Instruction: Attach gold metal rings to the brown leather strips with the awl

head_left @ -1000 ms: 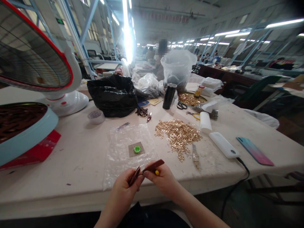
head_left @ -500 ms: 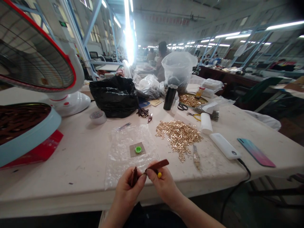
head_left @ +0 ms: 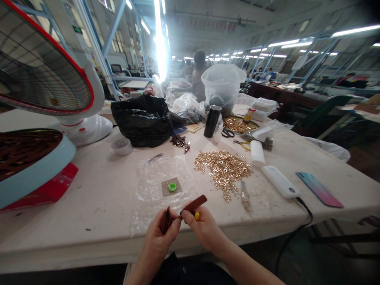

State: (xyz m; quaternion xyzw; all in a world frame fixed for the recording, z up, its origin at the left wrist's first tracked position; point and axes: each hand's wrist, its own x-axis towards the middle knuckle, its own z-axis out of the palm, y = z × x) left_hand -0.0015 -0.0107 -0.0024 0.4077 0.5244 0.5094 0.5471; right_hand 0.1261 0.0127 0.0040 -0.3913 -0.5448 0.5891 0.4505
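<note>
My left hand (head_left: pixel 160 235) is closed around a small bundle of dark brown leather strips (head_left: pixel 166 220) over the table's front edge. Thumb and fingers of my right hand (head_left: pixel 204 229) pinch a single brown leather strap (head_left: pixel 194 203), whose free end points up and to the right. A small yellow ball-like tip (head_left: pixel 197 216) pokes out between the right fingers; what it belongs to is hidden. Both hands meet at the strap's lower end. Just beyond them lies a clear plastic sheet (head_left: pixel 148 198) bearing a green cap-like piece (head_left: pixel 172 187) on a grey-brown square.
Gold metal rings (head_left: pixel 224 168) lie heaped beyond my right hand, with a utility knife (head_left: pixel 245 196) beside them. Rightward are a white power bank (head_left: pixel 280 182) and a phone (head_left: pixel 319 190). A round tin (head_left: pixel 56 166) of brown pieces and a fan (head_left: pixel 86 128) stand left.
The strap and my right hand have shifted slightly left and the strap's free end has tilted up a little. Both hands keep their hold.
</note>
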